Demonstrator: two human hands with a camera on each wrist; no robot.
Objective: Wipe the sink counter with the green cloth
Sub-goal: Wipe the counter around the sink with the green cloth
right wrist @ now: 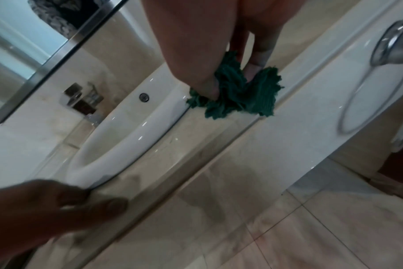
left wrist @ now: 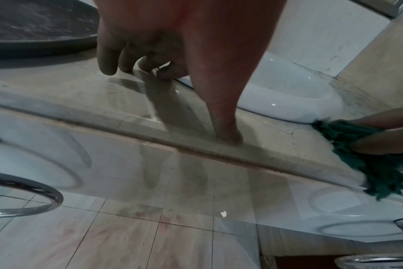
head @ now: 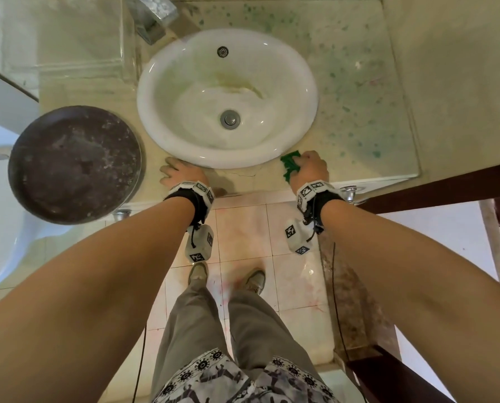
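Note:
The green cloth (head: 290, 165) lies bunched on the beige counter (head: 365, 117) at the front right of the white sink (head: 272, 152). My right hand (head: 311, 167) grips the cloth (right wrist: 237, 92) and holds it down on the counter strip by the sink rim (right wrist: 131, 138). Green spots speckle the counter to the right of the sink. My left hand (head: 179, 171) rests on the counter at the sink's front left, fingertips (left wrist: 170, 72) and thumb touching the stone, holding nothing. The cloth (left wrist: 368, 154) shows at the right edge of the left wrist view.
A round dark lid (head: 74, 164) sits on the counter left of the sink. A metal tap (head: 152, 16) stands behind the sink, and a glass shelf (head: 62, 39) at back left. Chrome towel rings (right wrist: 375, 78) hang on the cabinet front. A dark wooden door frame (head: 446, 184) stands at right.

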